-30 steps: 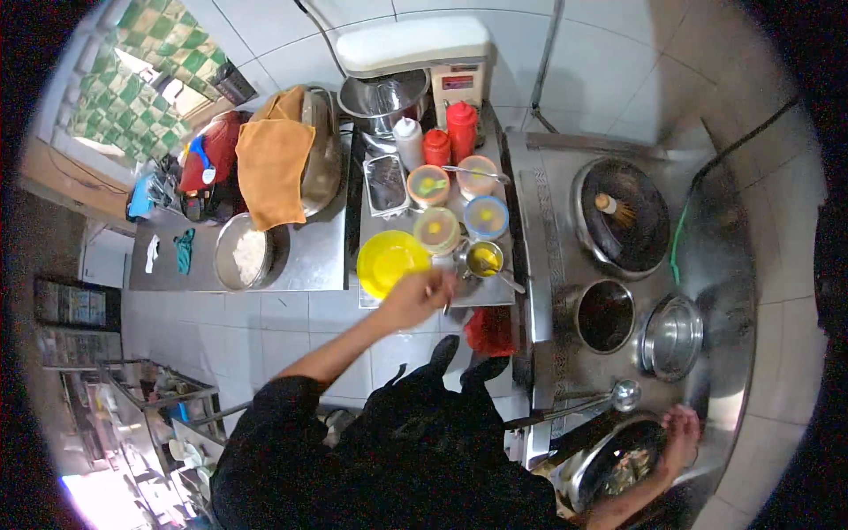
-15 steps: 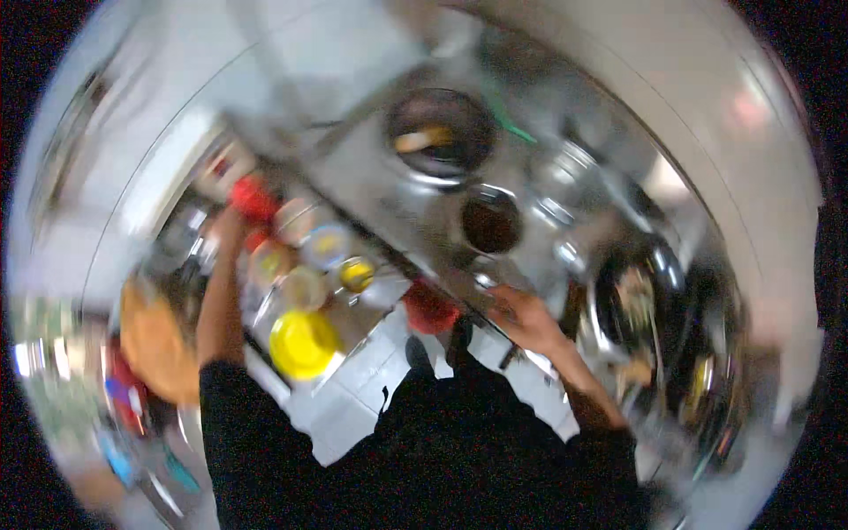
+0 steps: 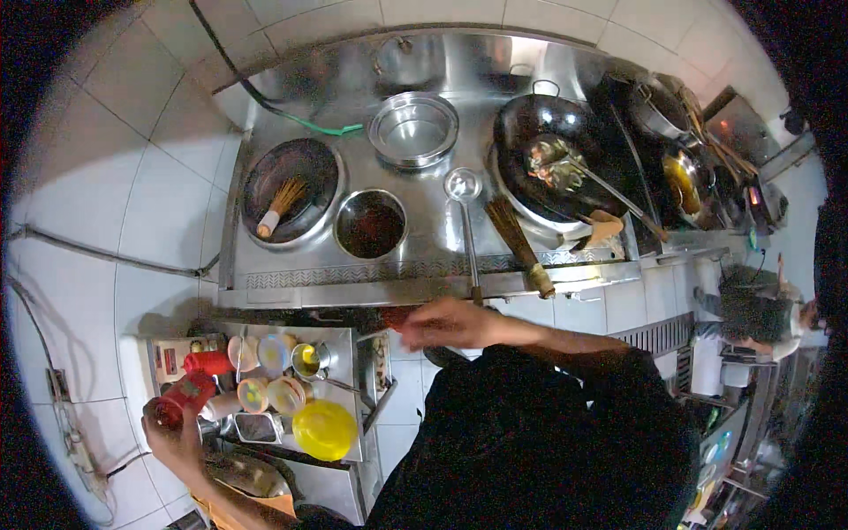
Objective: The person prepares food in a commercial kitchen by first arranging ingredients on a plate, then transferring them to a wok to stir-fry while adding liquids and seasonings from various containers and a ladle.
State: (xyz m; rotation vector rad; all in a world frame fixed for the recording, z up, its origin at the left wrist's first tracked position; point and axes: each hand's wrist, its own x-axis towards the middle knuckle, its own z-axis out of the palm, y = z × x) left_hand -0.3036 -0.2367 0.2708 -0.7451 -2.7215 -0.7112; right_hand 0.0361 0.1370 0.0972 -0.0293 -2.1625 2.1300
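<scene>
My left hand (image 3: 177,442) is closed round a red bottle (image 3: 187,396) at the left end of a small steel side table. The bottle leans over, its dark end by my fingers. Another red bottle (image 3: 208,362) lies close behind it. Around them stand several tubs, a yellow bowl (image 3: 324,431) and a small steel pot (image 3: 311,358) with yellow contents. My right hand (image 3: 446,324) hovers in front of the stove's front edge, fingers stretched loosely to the left and holding nothing. A ladle (image 3: 465,221) lies on the stove just beyond it.
On the steel stove (image 3: 424,256) sit a wok (image 3: 256,190) with a bamboo brush, a dark round pot (image 3: 372,223), a steel basin (image 3: 413,132) and a large wok (image 3: 521,124) holding food and a utensil. A second brush (image 3: 521,247) lies alongside. Another person (image 3: 755,309) stands far right.
The view has turned and sharpened from a blur. My left hand now shows the red bottle in its grasp, while my right hand points left before the stove.
</scene>
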